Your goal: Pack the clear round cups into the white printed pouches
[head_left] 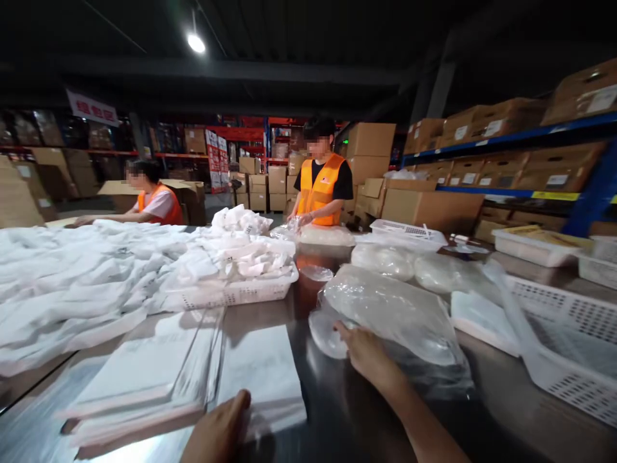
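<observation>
My left hand [219, 424] is at the bottom edge of the view, at the near left corner of a flat white packet [263, 363]. One digit shows over the packet; the other fingers are hidden, so its grip is unclear. My right hand [369, 354] reaches forward with its index finger stretched out, over the edge of a round clear plastic piece [328, 334]. That piece lies partly under a large clear plastic bag [390, 308] filled with similar translucent pieces. To the left of the packet is a stack of white packets [139, 366], leaning over one another.
White cloth-like bundles [96, 270] cover the table's left side, beside a heaped white basket [241, 292]. Another white basket [563, 328] tilts at right. Across the table stands a person in an orange vest [321, 190]; another person [161, 202] sits far left. Boxes [501, 170] fill shelves.
</observation>
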Demonstrator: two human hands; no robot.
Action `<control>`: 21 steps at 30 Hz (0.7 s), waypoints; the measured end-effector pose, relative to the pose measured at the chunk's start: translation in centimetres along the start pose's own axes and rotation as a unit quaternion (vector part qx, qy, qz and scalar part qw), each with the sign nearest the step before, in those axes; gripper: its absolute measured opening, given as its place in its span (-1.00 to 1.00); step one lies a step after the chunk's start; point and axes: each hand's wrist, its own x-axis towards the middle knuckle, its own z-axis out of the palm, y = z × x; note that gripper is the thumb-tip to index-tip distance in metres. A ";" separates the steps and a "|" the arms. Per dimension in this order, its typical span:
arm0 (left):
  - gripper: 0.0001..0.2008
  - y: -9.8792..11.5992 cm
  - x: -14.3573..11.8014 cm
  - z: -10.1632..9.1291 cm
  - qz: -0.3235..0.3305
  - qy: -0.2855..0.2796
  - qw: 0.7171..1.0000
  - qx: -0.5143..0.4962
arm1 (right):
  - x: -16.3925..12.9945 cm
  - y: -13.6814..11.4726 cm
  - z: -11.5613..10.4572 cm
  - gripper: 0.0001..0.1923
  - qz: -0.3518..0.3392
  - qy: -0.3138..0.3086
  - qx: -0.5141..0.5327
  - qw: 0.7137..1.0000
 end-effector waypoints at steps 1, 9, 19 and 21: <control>-0.54 0.0 -0.1 -0.4 0.011 -0.012 1.000 0.003 | 0.3 0.6 0.3 -0.44 0.002 -0.003 0.003 1.000; -0.55 -0.3 0.0 -1.5 0.210 0.148 0.959 0.120 | 2.5 1.7 2.0 -0.85 0.118 0.091 0.042 0.988; -0.80 2.8 0.8 -2.3 0.194 0.116 0.964 0.141 | 1.4 -1.7 1.5 -0.60 0.051 0.305 0.532 0.788; -0.79 3.1 1.0 -2.5 0.169 0.111 0.969 0.143 | 1.2 -2.7 2.1 -0.58 0.020 0.235 0.573 0.785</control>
